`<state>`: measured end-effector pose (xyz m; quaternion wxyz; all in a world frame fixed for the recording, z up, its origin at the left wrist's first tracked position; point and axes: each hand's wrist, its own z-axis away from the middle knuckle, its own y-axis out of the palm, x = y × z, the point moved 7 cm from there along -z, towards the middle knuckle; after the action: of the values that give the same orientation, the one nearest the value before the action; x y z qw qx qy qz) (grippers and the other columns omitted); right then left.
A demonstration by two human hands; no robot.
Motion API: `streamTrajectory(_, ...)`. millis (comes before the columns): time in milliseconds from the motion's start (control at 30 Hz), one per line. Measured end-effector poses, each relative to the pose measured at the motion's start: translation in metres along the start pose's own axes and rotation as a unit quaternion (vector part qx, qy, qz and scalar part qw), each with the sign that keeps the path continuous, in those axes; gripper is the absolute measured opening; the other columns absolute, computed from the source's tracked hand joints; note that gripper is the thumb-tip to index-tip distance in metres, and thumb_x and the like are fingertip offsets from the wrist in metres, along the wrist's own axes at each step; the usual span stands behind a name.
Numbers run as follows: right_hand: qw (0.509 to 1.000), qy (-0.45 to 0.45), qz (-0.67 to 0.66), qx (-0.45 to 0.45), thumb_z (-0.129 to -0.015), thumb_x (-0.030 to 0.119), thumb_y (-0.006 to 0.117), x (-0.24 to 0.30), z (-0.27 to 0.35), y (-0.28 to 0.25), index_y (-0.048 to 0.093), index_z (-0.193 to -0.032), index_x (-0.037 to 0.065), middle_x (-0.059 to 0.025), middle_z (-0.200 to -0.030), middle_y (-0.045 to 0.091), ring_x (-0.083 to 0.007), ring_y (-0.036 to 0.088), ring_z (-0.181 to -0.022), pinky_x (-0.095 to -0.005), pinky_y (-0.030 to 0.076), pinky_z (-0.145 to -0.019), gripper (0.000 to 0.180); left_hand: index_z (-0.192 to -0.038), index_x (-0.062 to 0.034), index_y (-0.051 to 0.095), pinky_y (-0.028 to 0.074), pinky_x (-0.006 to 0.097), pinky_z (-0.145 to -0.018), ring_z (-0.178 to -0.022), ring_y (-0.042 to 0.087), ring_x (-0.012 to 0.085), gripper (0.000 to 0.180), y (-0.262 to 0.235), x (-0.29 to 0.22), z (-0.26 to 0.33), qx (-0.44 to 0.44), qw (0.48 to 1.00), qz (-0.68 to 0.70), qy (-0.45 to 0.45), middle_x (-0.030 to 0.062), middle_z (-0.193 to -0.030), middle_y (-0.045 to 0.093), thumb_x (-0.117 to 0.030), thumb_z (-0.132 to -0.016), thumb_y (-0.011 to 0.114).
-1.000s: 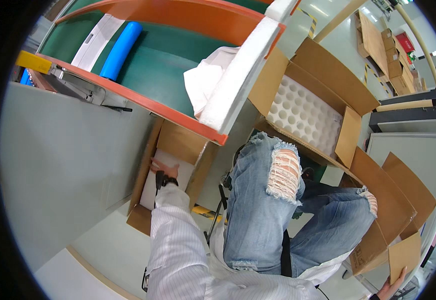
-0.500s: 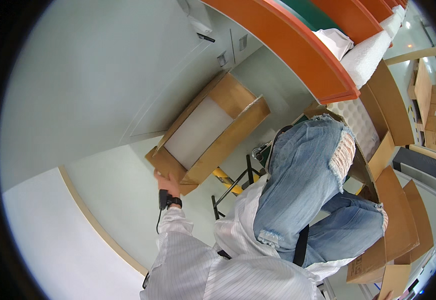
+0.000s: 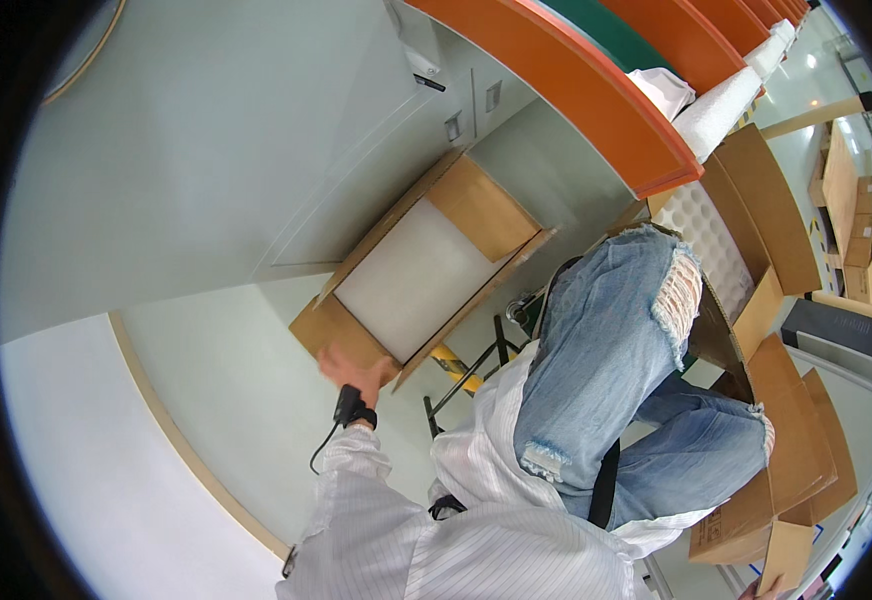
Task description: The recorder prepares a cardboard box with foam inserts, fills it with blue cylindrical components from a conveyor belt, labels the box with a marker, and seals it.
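On the left, an open cardboard box [image 3: 346, 335] stands on the floor by the grey panel, with a smooth white sheet [image 3: 416, 280] inside. My left hand [image 3: 356, 372], wearing a black wrist strap, is at the near flap of this box, fingers apart and slightly blurred. A second open cardboard box [image 3: 801, 450] is at the right, beside my legs, with its flaps folded out. At the lower right edge only the fingertips of my right hand [image 3: 771, 588] show, closed on a flap of that box; the rest is out of view.
Orange shelf bins [image 3: 566, 85] overhang the top right, with white foam rolls [image 3: 721, 115] along their edge. A dimpled white tray [image 3: 706, 235] sits in the box beyond my knees. A black metal frame [image 3: 471, 375] and a yellow-black post [image 3: 451, 365] stand near the left box.
The left box has turned, so more of its inside faces me. My left hand has shifted slightly right along its near flap, with fingers now spread.
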<state>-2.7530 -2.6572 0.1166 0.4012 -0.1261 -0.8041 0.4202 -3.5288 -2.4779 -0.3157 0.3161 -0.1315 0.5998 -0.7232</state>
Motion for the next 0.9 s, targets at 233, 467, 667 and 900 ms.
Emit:
streamTrajectory(233, 0.982, -0.119, 0.142, 0.043, -0.09, 0.015, 0.06, -0.024, -0.014, -0.006, 0.045, -0.129, -0.006, -0.0219, -0.125, 0.053, -0.0315, 0.052, -0.111, -0.0402, 0.044, -0.099, 0.047, -0.127, -0.003, 0.045, 0.044, 0.042, -0.092, -0.109, 0.049, 0.0355, 0.069, 0.0, 0.073, -0.025, -0.053, 0.991, 0.116, -0.034, 0.0199, -0.116, 0.051, -0.025, -0.072, 0.078)
streamTrajectory(467, 0.928, 0.173, -0.317, -0.095, -0.086, 0.02, 0.066, 0.001, 0.006, 0.018, 0.059, -0.112, -0.008, -0.0253, -0.11, 0.061, -0.0354, 0.058, -0.103, -0.0423, 0.047, -0.093, 0.039, -0.135, -0.0092, 0.042, 0.038, 0.049, -0.096, -0.117, 0.04, 0.0384, 0.071, -0.016, 0.008, -0.067, -0.052, 0.964, -0.259, 0.04, 0.0216, -0.127, 0.04, -0.031, -0.075, 0.074)
streamTrajectory(667, 0.997, -0.055, 0.034, -0.028, -0.083, 0.015, 0.069, -0.053, -0.015, -0.021, 0.06, -0.11, -0.009, -0.0271, -0.107, 0.062, -0.0355, 0.059, -0.101, -0.0421, 0.048, -0.091, 0.037, -0.144, -0.0095, 0.033, 0.041, 0.05, -0.092, -0.113, 0.041, 0.0389, 0.097, -0.04, 0.067, -0.13, -0.149, 0.963, 0.013, -0.226, 0.023, -0.127, 0.035, -0.05, -0.068, 0.078)
streamTrajectory(900, 0.997, -0.072, 0.031, -0.023, -0.079, 0.007, 0.071, -0.074, -0.02, -0.026, 0.059, -0.11, -0.01, -0.0274, -0.107, 0.062, -0.0348, 0.059, -0.1, -0.0411, 0.049, -0.089, 0.037, -0.082, 0.0087, 0.069, 0.05, 0.048, -0.064, -0.071, 0.066, 0.037, 0.092, -0.002, 0.105, -0.176, -0.045, 0.949, 0.034, -0.312, 0.0254, -0.076, 0.067, -0.081, -0.06, 0.063)
